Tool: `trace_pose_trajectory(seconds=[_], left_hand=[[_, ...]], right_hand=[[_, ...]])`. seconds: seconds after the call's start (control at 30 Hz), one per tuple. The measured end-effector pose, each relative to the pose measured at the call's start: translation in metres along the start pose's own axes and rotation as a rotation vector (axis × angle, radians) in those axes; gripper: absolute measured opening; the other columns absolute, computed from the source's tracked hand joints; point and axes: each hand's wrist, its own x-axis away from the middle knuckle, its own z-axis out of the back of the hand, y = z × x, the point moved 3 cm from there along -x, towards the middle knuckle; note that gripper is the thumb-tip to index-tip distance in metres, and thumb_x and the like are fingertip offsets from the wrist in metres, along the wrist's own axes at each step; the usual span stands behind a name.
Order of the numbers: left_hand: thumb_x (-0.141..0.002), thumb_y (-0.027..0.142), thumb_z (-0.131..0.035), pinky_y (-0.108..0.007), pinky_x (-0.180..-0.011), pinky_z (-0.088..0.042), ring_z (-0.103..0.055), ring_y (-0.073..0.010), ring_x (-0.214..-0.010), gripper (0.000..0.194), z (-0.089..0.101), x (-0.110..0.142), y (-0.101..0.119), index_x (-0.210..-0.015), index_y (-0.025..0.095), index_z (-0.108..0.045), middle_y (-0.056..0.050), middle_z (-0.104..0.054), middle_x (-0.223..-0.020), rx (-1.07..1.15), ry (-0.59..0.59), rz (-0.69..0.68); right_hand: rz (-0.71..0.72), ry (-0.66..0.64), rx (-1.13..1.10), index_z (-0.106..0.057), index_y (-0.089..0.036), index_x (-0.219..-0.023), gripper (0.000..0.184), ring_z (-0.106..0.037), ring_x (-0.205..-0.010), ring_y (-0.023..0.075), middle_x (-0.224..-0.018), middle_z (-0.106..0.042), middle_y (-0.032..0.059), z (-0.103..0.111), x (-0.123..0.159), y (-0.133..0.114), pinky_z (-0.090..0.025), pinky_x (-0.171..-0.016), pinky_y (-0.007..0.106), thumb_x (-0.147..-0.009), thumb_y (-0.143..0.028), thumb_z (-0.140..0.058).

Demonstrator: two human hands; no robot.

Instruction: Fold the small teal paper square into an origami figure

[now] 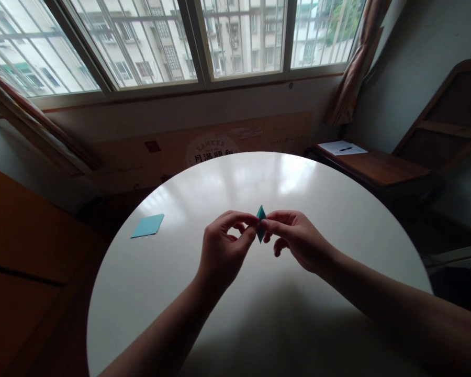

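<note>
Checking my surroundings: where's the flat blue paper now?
Head view: the flat blue paper lies on the white table near its left edge, left of the left hand.

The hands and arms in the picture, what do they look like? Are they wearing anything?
The left hand and right hand have no gloves. The left forearm and right forearm show no sleeve, watch or bracelet. It's too dim to tell about nail polish.

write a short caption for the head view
Two hands pinch a small folded teal paper above a round white table, blue-green paper lying at left.
</note>
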Motion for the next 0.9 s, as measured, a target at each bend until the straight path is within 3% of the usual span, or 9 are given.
trace_pose_trajectory(seconds=[0.23,0.57,0.73,0.9], left_hand=[[-0.080,0.020,-0.073,-0.021,-0.047,-0.050,-0.066,-0.0181,-0.076,0.009,0.002,-0.002,0.002,-0.089,0.018,-0.077,-0.007,-0.072,-0.095,0.043,-0.056,-0.076],[-0.079,0.019,-0.074,-0.022,-0.049,-0.051,-0.067,-0.0185,-0.074,0.008,0.004,-0.003,0.007,-0.087,0.019,-0.077,-0.006,-0.074,-0.084,-0.044,-0.063,-0.081],[-0.080,0.033,-0.076,-0.021,-0.044,-0.051,-0.067,-0.0205,-0.076,0.023,0.002,-0.005,-0.002,-0.095,0.016,-0.075,-0.008,-0.074,-0.088,0.128,-0.091,0.078],[-0.081,0.034,-0.074,-0.018,-0.041,-0.047,-0.059,-0.0139,-0.060,0.020,0.000,-0.006,-0.006,-0.083,0.014,-0.075,-0.004,-0.068,-0.070,0.186,-0.168,0.163]], right_hand=[[-0.021,0.020,0.003,-0.078,-0.017,-0.090,0.026,-0.061,-0.070,0.0164,-0.076,-0.068,0.0057,-0.001,0.002,-0.003,-0.045,-0.044,0.019,-0.077,-0.039,-0.080],[0.028,-0.002,0.040,-0.078,-0.017,-0.092,0.023,-0.062,-0.072,0.0170,-0.076,-0.068,0.0059,0.000,0.003,-0.005,-0.048,-0.046,0.020,-0.080,-0.037,-0.078],[0.091,0.043,0.119,-0.077,-0.016,-0.086,0.023,-0.062,-0.067,0.0154,-0.076,-0.069,0.0050,0.000,0.004,-0.006,-0.049,-0.047,0.021,-0.081,-0.038,-0.076],[0.139,0.026,0.251,-0.076,-0.015,-0.085,0.017,-0.061,-0.065,0.0148,-0.076,-0.071,0.0043,-0.005,0.006,-0.009,-0.050,-0.050,0.023,-0.081,-0.032,-0.076]])
